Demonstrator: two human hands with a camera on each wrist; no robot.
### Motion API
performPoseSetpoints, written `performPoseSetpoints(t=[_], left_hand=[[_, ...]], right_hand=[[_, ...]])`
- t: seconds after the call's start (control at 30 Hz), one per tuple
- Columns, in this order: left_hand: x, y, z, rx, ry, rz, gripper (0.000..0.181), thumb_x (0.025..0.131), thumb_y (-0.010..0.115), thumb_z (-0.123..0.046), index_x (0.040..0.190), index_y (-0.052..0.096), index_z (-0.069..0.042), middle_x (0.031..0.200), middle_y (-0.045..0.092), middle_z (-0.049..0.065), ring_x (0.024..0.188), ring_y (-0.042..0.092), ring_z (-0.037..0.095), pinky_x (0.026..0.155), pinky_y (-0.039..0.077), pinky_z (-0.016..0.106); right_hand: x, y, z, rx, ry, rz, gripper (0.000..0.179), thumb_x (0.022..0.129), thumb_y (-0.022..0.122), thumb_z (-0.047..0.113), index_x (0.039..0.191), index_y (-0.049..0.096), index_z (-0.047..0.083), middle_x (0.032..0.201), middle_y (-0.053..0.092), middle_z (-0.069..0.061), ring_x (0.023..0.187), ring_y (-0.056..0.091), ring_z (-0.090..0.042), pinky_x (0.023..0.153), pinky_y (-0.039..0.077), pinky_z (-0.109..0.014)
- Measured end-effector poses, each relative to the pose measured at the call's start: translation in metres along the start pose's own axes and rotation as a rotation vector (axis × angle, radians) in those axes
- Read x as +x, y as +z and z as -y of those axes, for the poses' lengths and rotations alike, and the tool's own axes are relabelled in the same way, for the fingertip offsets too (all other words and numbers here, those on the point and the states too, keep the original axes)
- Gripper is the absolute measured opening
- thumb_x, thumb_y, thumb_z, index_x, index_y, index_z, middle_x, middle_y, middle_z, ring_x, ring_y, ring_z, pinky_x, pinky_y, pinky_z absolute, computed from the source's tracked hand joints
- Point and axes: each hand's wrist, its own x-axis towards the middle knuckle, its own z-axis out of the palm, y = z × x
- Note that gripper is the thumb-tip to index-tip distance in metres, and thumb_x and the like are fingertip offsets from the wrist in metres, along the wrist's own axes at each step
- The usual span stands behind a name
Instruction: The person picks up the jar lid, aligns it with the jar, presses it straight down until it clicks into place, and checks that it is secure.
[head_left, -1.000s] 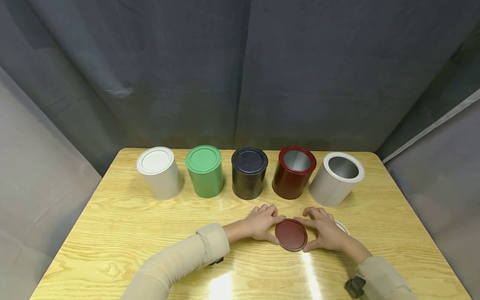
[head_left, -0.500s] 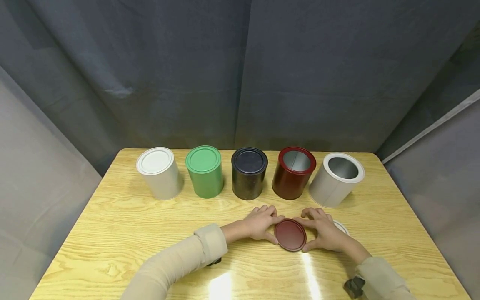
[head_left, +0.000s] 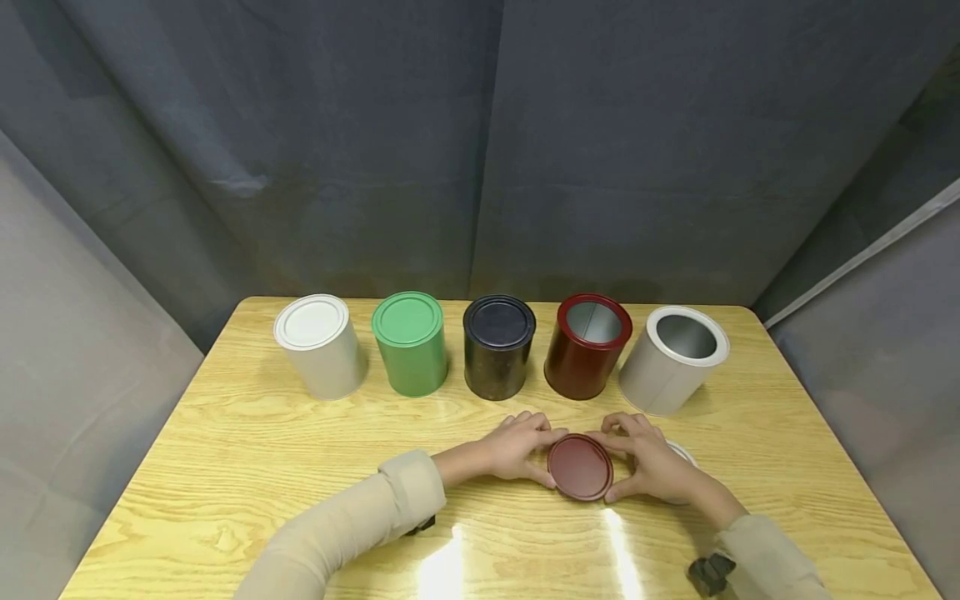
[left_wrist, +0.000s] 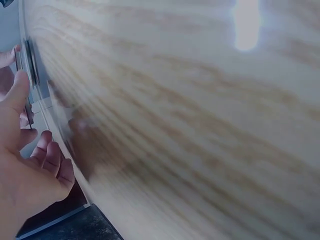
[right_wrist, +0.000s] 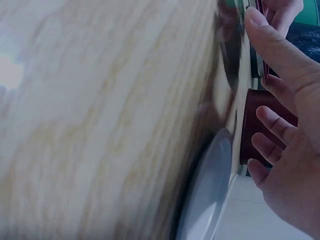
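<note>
A round dark red lid is held level between both hands. My left hand pinches its left edge with thumb and forefinger, and my right hand does the same on the right. Edge-on in the right wrist view, the red lid shows a gap between it and the tabletop. A white lid lies on the table, partly hidden under my right hand; the right wrist view shows this white lid nearer. Behind the hands stands an uncovered red can.
Along the back of the wooden table runs a row of cans. A white can, a green can and a black can have lids on. At the right end, another white can stands uncovered. Dark curtains hang behind.
The red lid has shifted slightly left and a little up in the head view, with both hands keeping their pinch. My left forearm has drawn slightly left. The cans have not moved.
</note>
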Motion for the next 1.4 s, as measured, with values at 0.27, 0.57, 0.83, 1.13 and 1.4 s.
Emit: performPoseSetpoints(t=[0.27, 0.57, 0.83, 1.13, 1.4], left_hand=[[-0.002, -0.004, 0.001, -0.046, 0.055, -0.082, 0.075, 0.075, 0.07, -0.048, 0.137, 0.043, -0.016, 0.102, 0.047, -0.006, 0.09, 0.036, 0.007, 0.072, 0.029, 0.02], [-0.003, -0.012, 0.002, -0.073, 0.09, -0.123, 0.074, 0.074, 0.072, -0.044, 0.136, 0.044, -0.014, 0.103, 0.05, -0.002, 0.089, 0.036, 0.008, 0.071, 0.028, 0.019], [-0.003, -0.018, 0.002, -0.063, 0.086, -0.154, 0.072, 0.072, 0.073, -0.044, 0.134, 0.047, -0.016, 0.105, 0.05, -0.003, 0.096, 0.041, 0.01, 0.076, 0.031, 0.021], [-0.002, -0.026, 0.002, -0.098, 0.079, -0.174, 0.072, 0.073, 0.073, -0.043, 0.134, 0.047, -0.015, 0.108, 0.052, -0.003, 0.098, 0.044, 0.008, 0.079, 0.034, 0.021], [-0.001, -0.033, 0.001, -0.096, 0.078, -0.248, 0.068, 0.071, 0.075, -0.041, 0.129, 0.053, -0.014, 0.105, 0.053, -0.001, 0.093, 0.043, 0.01, 0.077, 0.033, 0.021]], right_hand=[[0.0, -0.007, 0.002, 0.028, -0.038, -0.044, 0.079, 0.055, 0.081, 0.047, 0.123, 0.059, 0.014, 0.11, 0.045, -0.001, 0.098, 0.036, -0.018, 0.077, 0.031, -0.041], [0.002, -0.015, 0.004, 0.04, -0.071, -0.089, 0.077, 0.054, 0.083, 0.044, 0.121, 0.06, 0.014, 0.109, 0.045, 0.001, 0.096, 0.035, -0.016, 0.074, 0.031, -0.038], [0.004, -0.019, 0.005, 0.013, -0.084, -0.104, 0.078, 0.055, 0.082, 0.046, 0.121, 0.06, 0.01, 0.109, 0.046, 0.0, 0.097, 0.036, -0.016, 0.074, 0.034, -0.038], [0.005, -0.025, 0.008, 0.027, -0.093, -0.123, 0.079, 0.05, 0.087, 0.03, 0.12, 0.059, 0.006, 0.108, 0.047, -0.002, 0.098, 0.038, -0.02, 0.076, 0.037, -0.041], [0.006, -0.032, 0.012, 0.052, -0.064, -0.149, 0.077, 0.052, 0.087, 0.029, 0.12, 0.059, 0.006, 0.11, 0.046, -0.002, 0.1, 0.037, -0.021, 0.077, 0.037, -0.041]])
